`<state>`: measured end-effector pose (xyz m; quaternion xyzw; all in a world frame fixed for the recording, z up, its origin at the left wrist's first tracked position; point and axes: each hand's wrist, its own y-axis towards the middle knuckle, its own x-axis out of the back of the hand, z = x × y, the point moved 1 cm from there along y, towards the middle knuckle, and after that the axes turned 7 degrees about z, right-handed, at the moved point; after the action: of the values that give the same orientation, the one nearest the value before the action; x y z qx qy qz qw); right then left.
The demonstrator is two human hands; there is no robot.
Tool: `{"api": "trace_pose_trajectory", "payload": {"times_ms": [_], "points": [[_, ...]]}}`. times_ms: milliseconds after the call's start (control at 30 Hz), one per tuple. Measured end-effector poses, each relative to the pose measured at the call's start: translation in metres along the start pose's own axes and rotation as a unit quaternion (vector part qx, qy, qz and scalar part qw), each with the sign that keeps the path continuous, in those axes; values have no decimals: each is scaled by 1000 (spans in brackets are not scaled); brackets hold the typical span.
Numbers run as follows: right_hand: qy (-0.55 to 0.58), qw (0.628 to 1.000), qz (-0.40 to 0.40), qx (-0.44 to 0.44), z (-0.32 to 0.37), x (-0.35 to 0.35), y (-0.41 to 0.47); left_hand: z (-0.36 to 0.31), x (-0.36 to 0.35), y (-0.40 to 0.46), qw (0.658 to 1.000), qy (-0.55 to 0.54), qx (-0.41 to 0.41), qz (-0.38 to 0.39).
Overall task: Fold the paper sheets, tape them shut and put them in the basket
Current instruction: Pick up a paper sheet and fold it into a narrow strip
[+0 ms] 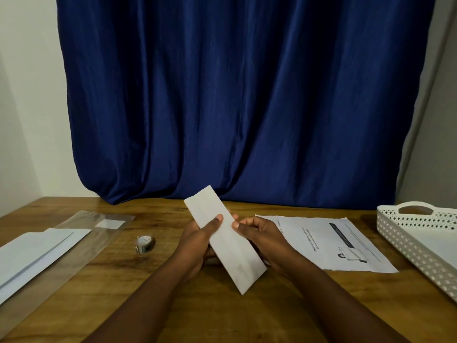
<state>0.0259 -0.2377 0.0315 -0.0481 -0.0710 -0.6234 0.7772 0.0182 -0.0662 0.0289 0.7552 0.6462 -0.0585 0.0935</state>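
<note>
Both hands are clamped on the long folded white paper strip (223,237), left hand (200,240) and right hand (259,233) pinching opposite long edges above the wooden table (197,305). Its long axis runs far-left to near-right. The small tape roll (145,244) lies just left of the left hand, the nearer one; the white perforated plastic basket (418,240) sits well apart on the right.

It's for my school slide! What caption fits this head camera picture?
Both hands hold a folded paper above the table, tape on the left, basket on the right.
</note>
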Motion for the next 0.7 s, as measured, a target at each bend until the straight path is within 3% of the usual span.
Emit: {"api": "trace_pose_trajectory", "payload": {"times_ms": [333, 500, 600, 700], "points": [[-51, 997, 60, 1, 2, -3, -7, -3, 4, 2, 999, -23, -10, -48], [-49, 994, 93, -11, 3, -7, -10, 0, 0, -1, 998, 30, -15, -55], [-34, 996, 79, 1, 3, -6, -9, -3, 0, -1, 997, 58, -24, -49], [14, 1000, 15, 4, 2, 0, -5, 0, 4, -1, 995, 81, -39, -51]]}}
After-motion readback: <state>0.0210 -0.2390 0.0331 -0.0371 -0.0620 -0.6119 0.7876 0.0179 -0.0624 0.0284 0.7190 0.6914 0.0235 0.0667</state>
